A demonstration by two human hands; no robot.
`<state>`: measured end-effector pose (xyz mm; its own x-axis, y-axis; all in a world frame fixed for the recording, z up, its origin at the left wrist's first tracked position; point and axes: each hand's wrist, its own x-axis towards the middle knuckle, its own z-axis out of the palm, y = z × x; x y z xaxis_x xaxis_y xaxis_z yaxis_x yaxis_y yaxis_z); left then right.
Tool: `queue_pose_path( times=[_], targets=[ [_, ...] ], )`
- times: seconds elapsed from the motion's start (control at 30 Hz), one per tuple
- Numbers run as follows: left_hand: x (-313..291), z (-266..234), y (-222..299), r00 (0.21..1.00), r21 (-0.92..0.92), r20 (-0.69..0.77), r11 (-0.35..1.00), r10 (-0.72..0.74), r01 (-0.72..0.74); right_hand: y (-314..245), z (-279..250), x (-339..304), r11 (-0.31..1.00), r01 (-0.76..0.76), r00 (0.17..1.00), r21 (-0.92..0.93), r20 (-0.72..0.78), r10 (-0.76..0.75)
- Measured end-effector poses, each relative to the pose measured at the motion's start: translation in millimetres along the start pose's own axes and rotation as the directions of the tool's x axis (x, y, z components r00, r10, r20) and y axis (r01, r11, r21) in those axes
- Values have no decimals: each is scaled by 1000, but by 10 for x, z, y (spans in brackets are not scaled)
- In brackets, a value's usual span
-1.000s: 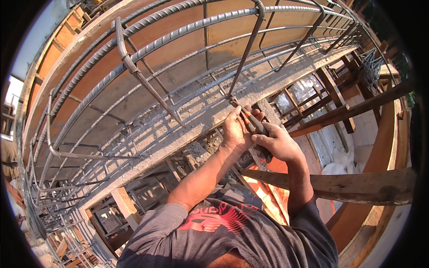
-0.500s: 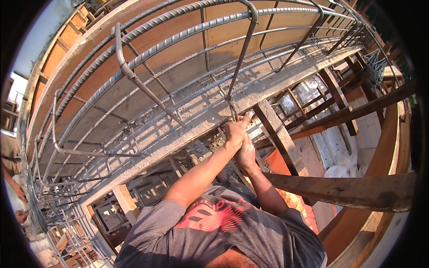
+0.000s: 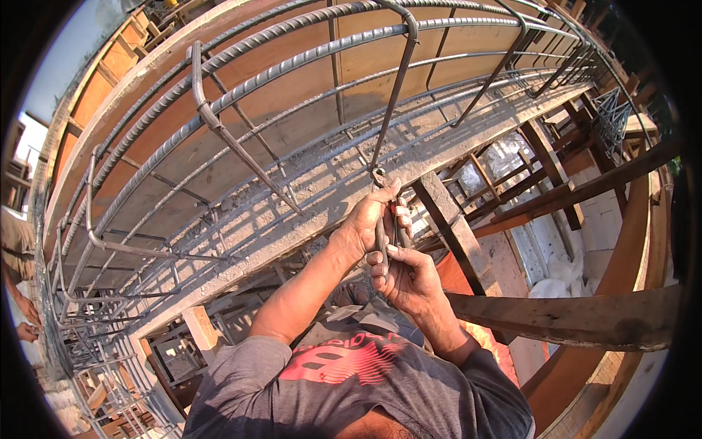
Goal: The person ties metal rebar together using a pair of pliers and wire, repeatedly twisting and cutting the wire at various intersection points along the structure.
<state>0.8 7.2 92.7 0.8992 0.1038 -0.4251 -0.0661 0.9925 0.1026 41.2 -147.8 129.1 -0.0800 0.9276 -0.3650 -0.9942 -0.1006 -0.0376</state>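
My left hand (image 3: 365,221) is wrapped round the upper part of a pair of pincers (image 3: 381,241), dark metal with two handles. Their jaws (image 3: 377,175) meet the lower end of a bent stirrup bar (image 3: 393,99), at the inner edge of the concrete-smeared board. A bit of orange-red shows between the handles, too small to make out. Below, my right hand (image 3: 414,282) has its fingers curled at the lower ends of the handles, thumb up. Whether tie wire sits in the jaws is too small to tell.
Thick ribbed bars (image 3: 292,62) and stirrups form a curved cage before a plywood form wall (image 3: 285,124). A timber post (image 3: 457,227) and a dark beam (image 3: 570,314) stand close on my right. At far left, another person's hand (image 3: 28,311) shows.
My hands have drawn apart: the right has moved down to the handle ends and the left has shifted slightly left and opened out, so the pincers' handles now show.
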Motion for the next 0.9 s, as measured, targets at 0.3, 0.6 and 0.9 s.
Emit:
queue_pose_path(
  times=[0.3,0.6,0.9],
  targets=[
    [155,-526,-94,954,139,298,988,24,-68,38,-678,63,992,-115,990,-43,81,118],
    [349,-932,-267,930,306,132,878,344,-368,-400,-1259,308,-149,-92,832,-985,6,-554],
    [581,-641,-228,865,510,-196,801,462,-313,-152,-1100,325,-642,-269,764,-718,247,-596]
  ],
)
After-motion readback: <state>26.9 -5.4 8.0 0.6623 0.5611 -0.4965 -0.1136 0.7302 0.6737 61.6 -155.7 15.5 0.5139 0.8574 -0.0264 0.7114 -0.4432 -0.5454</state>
